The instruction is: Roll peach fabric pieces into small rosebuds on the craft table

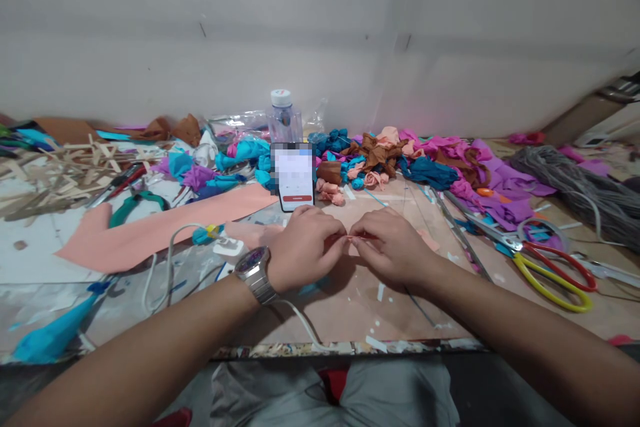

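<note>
Both hands meet at the middle of the table. My left hand (pixel 307 243), with a metal watch (pixel 254 265) on its wrist, is closed in a pinch. Opposite it, my right hand (pixel 393 243) pinches too, its thumb and fingertips almost touching the left ones. Between them shows a small piece of peach crepe paper (pixel 353 250), mostly hidden by the fingers. A long peach crepe strip (pixel 170 230) lies to the left of my hands. Just beyond them stands a phone (pixel 296 180), and several peach paper rosebuds (pixel 330 191) lie beside it.
At the right lie scissors (pixel 553 273) with red and yellow handles and a bundle of grey cord (pixel 575 193). Colourful crepe paper (pixel 435 167) and a bottle (pixel 284 119) line the back. Green-handled pliers (pixel 137 203) and wooden sticks (pixel 75 167) are at left; a white cable (pixel 170 260) crosses the table.
</note>
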`<state>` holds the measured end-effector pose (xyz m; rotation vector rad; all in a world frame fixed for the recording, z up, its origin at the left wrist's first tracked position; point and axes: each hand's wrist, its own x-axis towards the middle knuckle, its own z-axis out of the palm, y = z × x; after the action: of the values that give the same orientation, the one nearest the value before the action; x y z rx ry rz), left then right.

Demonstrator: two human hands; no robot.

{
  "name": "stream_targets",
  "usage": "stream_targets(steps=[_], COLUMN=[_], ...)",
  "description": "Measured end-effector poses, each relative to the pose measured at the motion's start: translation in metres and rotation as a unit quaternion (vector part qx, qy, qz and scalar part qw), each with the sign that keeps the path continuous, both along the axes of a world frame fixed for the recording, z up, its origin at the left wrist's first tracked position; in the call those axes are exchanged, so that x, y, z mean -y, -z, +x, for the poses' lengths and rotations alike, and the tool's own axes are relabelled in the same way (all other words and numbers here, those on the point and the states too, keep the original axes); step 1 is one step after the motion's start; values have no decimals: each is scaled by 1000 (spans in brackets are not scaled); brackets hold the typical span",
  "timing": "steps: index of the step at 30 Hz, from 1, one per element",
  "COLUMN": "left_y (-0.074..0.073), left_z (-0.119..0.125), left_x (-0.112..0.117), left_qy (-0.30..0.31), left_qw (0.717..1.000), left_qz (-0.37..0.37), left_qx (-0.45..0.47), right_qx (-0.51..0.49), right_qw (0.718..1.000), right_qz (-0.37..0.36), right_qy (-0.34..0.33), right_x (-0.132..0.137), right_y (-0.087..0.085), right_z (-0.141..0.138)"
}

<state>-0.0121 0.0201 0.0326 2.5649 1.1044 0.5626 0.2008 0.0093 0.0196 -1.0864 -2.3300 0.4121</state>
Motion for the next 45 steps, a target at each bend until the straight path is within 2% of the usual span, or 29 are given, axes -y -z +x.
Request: stream_targets(steps=[12,19,32,35,40,45], left_y=[3,1,-1,-1,-1,1], left_z=[2,1,1,0,0,0], left_x=[-1,0,-4,-4,-4,-5], left_qy=[-11,-14,6,1,0,0], left_qw=[999,998,977,974,968,963], left_qz=[-38,-52,-185,-194,-217,-235], left_qx=[36,19,105,114,124,130], right_qx=[-28,-34,-73,-77,-72,-87], right_qw=[1000,999,995,996,997,995], right_qz=[-3,-3,46,39,41,56], right_qy=[-2,13,40,40,2,1], right_x=[-1,-1,3,3,1,2], right_y=[7,8,9,8,9,9], right_z=[-1,0,-3,-3,-1,-1])
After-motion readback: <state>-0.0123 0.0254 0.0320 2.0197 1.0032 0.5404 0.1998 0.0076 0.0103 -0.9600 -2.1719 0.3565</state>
